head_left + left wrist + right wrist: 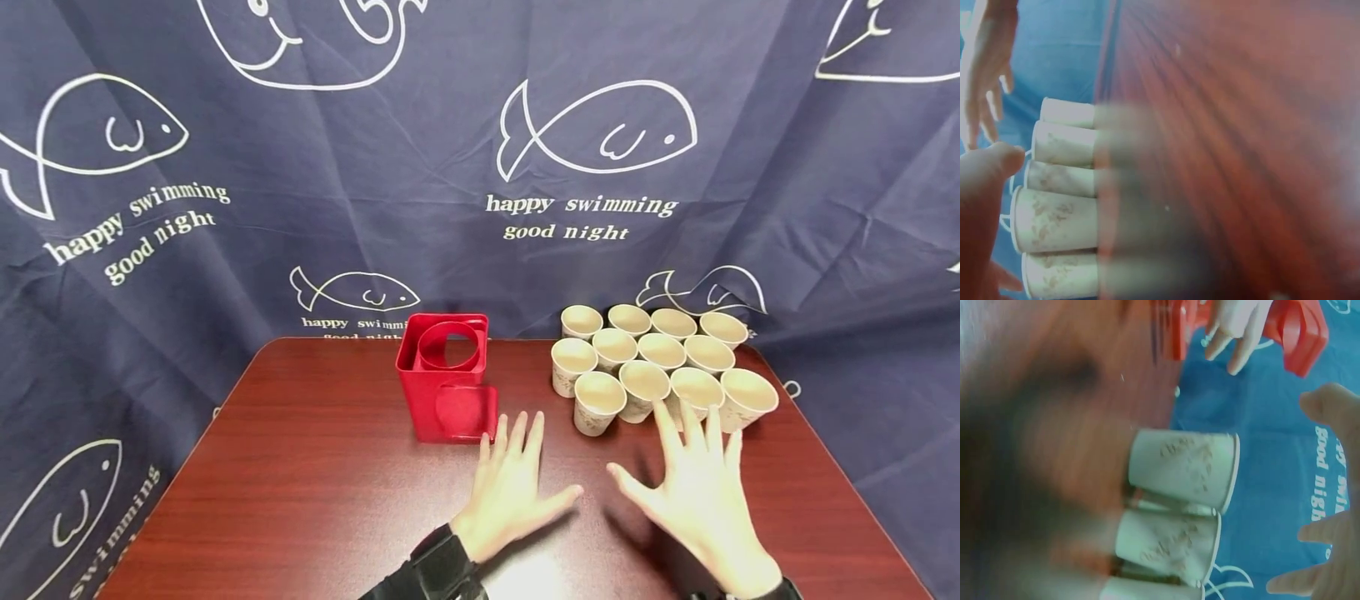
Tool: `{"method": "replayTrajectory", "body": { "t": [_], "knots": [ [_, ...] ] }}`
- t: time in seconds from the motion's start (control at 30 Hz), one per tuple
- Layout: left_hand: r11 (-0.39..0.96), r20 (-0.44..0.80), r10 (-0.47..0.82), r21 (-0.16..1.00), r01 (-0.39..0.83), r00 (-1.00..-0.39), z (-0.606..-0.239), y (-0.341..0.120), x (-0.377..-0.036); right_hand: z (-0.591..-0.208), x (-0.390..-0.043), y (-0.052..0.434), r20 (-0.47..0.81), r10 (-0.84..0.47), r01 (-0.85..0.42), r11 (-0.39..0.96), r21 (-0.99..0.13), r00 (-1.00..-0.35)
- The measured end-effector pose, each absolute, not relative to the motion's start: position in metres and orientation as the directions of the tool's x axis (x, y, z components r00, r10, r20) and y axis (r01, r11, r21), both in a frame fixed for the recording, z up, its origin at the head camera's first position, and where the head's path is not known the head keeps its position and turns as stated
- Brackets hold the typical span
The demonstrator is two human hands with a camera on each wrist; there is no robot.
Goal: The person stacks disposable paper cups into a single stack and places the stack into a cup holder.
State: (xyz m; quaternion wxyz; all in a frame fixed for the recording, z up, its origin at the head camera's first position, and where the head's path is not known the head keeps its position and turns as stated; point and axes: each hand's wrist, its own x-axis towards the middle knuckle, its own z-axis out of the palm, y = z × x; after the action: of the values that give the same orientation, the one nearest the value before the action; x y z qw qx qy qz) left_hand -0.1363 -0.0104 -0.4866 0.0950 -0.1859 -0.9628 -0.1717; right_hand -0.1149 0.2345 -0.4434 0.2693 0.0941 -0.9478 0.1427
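Observation:
In the head view my left hand point(508, 492) is spread just in front of a red square container point(423, 400) with a round opening. A small red panel point(467, 412) stands at its front, close to my left fingertips; whether they touch cannot be told. My right hand point(697, 492) has its fingers fanned out before several paper cups point(600, 400), its fingertips overlapping the front row in the view. Neither hand holds anything. Leaf-like prints mark the cups point(1054, 219) in the left wrist view. The right wrist view also shows upright cups point(1185, 465) beside my right fingers point(1300, 581).
A reddish-brown wooden table point(300, 467) carries everything, with the cups in rows at its back right. Behind it hangs a dark blue cloth point(450, 167) printed with white fish and lettering. Light glares off the table's near edge.

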Motion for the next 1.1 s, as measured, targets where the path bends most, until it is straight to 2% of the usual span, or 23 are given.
{"method": "replayTrajectory", "body": {
  "t": [0.27,0.47,0.53,0.77,1.1],
  "knots": [
    [0.830,0.223,0.284,0.431,0.356,-0.933,-0.480,0.011,-0.164,-0.426,-0.123,0.253,0.548,-0.033,-0.203,0.946,-0.252,-0.836],
    [0.836,0.268,0.292,0.394,0.381,-0.918,-0.484,0.030,-0.183,-0.417,-0.125,0.266,0.558,0.006,-0.172,0.949,-0.266,-0.830],
    [0.832,0.266,0.277,0.414,0.369,-0.923,-0.486,0.034,-0.187,-0.416,-0.125,0.268,0.557,0.006,-0.171,0.949,-0.265,-0.831],
    [0.742,0.287,0.173,0.591,0.316,-0.942,-0.487,0.048,-0.194,-0.414,-0.124,0.271,0.548,0.011,-0.162,0.950,-0.268,-0.836],
    [0.721,0.262,0.115,0.642,0.261,-0.958,-0.488,0.061,-0.199,-0.412,-0.121,0.276,0.561,0.026,-0.159,0.947,-0.278,-0.828]
  ]
}}
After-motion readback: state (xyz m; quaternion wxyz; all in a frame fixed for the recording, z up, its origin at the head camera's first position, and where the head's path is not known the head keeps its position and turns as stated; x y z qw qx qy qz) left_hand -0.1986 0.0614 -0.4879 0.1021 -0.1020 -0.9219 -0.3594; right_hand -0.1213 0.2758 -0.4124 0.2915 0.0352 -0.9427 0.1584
